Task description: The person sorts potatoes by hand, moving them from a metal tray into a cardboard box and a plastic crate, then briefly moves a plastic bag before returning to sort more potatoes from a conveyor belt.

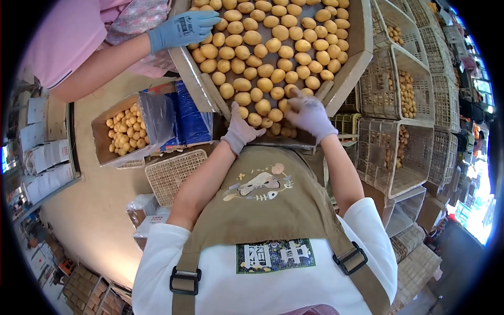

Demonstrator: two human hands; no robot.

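Yellow-brown, potato-like oval produce (265, 70) covers a sorting tray with raised board sides (359, 31), which narrows to an outlet in front of my body. At the left of that outlet is my left hand (242, 130) in a pale glove, thumb raised and fingers apart beside the lowest pieces. My right hand (311, 113), gloved too, reaches over the right side of the outlet with fingers spread against the pieces there. More produce lies lower down, between my hands and my olive apron (273, 210).
A co-worker's blue-gloved hand (188, 28) rests at the tray's upper left. Left of the outlet stands a lined carton (160, 118) of the same produce, above an upturned plastic basket (176, 176). Stacked crates (375, 137), some holding produce, line the right side.
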